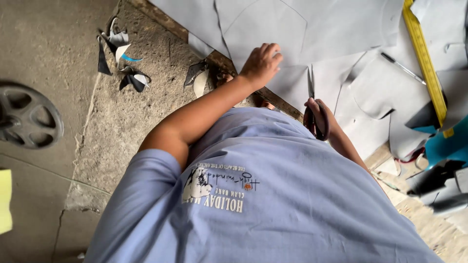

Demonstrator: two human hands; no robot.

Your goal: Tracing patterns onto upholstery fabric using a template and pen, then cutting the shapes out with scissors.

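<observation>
looking straight down over a light blue t-shirt (273,204) with a printed graphic on the chest. the left hand (262,63) is flat-ish on a big sheet of grey material (273,29), fingers curled a bit and pressing down on it near the wooden edge of the work surface (278,100), so it's pinning the sheet rather than gripping anything. the right hand (319,114) is closed around the dark handles of a pair of scissors (312,104), blades pointing away from the body and lying over the grey sheet just to the right of the left hand. can't tell if the blades are apart or together from this angle (they look like one thin line).

more grey cut pieces (385,87) are layered across the surface to the right, some with curved edges. a yellow ruler (425,61) runs diagonally across them near the top right, and a pen (402,68) lies just left of it. something teal (446,146) sits at the right edge, partly cut off.

down on the concrete floor (136,122) there are small dark and white scraps (122,58) scattered well away from the hands, plus a dark metal wheel (27,117) at the far left.
</observation>
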